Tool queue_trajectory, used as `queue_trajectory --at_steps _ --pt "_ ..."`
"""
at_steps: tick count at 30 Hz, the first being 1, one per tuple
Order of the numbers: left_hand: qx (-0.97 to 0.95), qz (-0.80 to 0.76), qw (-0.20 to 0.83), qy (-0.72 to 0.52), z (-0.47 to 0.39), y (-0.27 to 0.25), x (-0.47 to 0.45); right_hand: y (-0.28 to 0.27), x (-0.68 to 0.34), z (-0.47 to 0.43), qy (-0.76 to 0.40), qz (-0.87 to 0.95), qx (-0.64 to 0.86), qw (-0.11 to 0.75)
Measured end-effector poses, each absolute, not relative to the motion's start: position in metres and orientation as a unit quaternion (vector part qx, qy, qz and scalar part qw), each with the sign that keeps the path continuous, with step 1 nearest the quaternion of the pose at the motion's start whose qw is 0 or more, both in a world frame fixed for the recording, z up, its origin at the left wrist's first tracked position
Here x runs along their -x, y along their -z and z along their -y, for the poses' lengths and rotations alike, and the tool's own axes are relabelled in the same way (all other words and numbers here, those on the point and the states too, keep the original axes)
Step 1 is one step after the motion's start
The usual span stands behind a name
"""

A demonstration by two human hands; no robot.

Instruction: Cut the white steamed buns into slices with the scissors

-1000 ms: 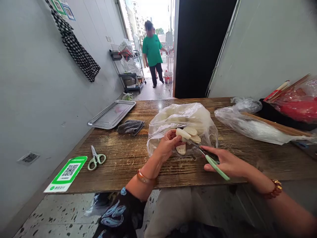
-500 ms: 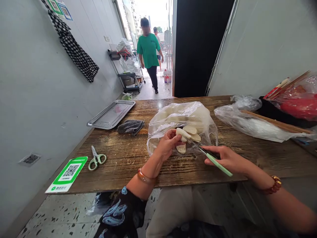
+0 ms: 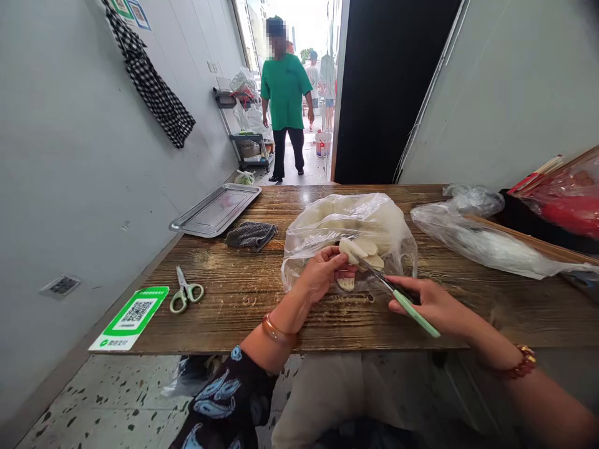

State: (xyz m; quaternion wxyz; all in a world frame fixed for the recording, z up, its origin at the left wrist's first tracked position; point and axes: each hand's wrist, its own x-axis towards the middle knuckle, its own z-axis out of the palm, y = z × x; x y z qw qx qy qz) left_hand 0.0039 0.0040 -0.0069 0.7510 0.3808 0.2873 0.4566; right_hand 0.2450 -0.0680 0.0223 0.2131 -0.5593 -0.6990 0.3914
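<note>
Leaning in at a wooden tabletop (image 3: 253, 321), a person pinches a white piece of food (image 3: 347, 249) in the left hand (image 3: 324, 272), that grip narrow, while the right hand (image 3: 429, 304) holds green-handled scissors (image 3: 410, 309), its grip wrapped about the handles and the blade tips at the piece. The piece is held up near the middle of the tabletop's near edge, beside pale slices (image 3: 367, 246) at the near side of a clear plastic bag (image 3: 347, 215). A second pair of scissors (image 3: 186, 288) lies toward the near left corner. Clean cutting likely calls for left fingertips clear of the blades, short even snips and no plastic caught between.
</note>
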Motion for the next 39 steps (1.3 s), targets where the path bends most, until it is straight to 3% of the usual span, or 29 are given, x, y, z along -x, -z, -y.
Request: queue_trajectory --at_steps 17,25,39 --pt "-0.4 -0.308 0.722 -0.472 -0.005 0.011 -0.006 -0.028 -0.24 0.069 -0.406 0.718 0.543 0.161" --pt "-0.414 -0.31 0.711 -0.477 -0.003 0.008 -0.007 -0.027 -0.239 0.066 -0.453 0.698 0.522 0.187" --pt "-0.406 -0.312 0.71 -0.483 -0.003 0.008 -0.006 -0.012 -0.243 0.067 -0.391 0.699 0.542 0.255"
